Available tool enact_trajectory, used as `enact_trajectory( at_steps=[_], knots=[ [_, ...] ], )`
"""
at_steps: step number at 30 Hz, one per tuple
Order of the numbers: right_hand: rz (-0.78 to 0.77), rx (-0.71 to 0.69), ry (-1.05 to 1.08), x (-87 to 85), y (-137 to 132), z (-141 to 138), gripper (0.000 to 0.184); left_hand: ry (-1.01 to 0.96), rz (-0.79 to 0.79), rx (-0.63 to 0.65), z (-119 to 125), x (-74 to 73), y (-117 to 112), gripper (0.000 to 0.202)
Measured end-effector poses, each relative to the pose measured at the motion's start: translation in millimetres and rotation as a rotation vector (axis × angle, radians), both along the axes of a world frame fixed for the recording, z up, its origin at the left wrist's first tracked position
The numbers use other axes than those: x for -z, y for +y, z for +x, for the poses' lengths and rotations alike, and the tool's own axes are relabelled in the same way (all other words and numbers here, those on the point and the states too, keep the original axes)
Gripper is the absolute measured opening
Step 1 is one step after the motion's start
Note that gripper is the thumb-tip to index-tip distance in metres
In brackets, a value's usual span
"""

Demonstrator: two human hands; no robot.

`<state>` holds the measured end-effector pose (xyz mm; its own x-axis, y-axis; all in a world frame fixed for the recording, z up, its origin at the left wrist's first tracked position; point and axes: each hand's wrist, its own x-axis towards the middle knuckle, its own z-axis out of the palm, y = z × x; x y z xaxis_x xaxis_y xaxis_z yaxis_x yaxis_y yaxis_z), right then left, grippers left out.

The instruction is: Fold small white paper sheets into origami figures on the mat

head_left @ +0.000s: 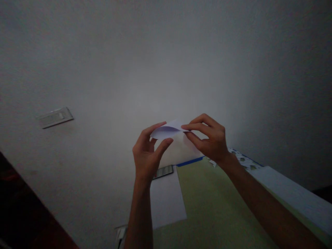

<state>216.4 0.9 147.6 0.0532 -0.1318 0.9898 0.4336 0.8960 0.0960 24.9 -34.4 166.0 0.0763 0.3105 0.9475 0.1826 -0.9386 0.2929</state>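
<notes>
A small piece of white paper (167,131) is held up in the air, bent over into a curved loop whose open side faces me. My right hand (211,136) pinches the paper's right end between thumb and fingertips. At the left end, the curved fingers of my left hand (149,150) rest around the paper. Its thumb lies just below the lower edge, and I cannot tell whether it touches.
Below lies a green table surface (207,200) with a blue edge (190,161). On it are a white sheet (167,200), a phone-like dark device (164,171), paper scraps (213,162) and a long white strip (290,193). A switch plate (55,117) sits on the pale wall (155,69).
</notes>
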Motion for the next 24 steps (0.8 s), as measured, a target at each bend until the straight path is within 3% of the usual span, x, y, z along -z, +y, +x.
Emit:
enact_trajectory(
  at_steps=[5,11,15,19,24],
  knots=[
    [-0.177,-0.234,-0.184,-4.9,-5.3,-0.9,0.007,-0.057,0.056,0.003,-1.0,1.2,4.2,0.039],
    [-0.404,-0.383,-0.291,-6.4,-9.7,-1.9,0.007,-0.135,0.019,-0.007,0.4,1.9,1.6,0.033],
    [-0.493,-0.418,-0.337,-7.5,-15.7,-2.0,0.012,-0.180,-0.005,-0.009,3.9,0.6,-4.6,0.026],
    [-0.558,-0.427,-0.391,-9.4,-21.3,-0.5,0.007,-0.238,-0.105,0.118,8.6,-0.7,-8.8,0.018],
    [-0.591,-0.406,-0.395,-11.2,-23.5,-0.3,0.008,-0.322,-0.203,0.147,11.5,-1.0,-7.7,0.028]
  ],
)
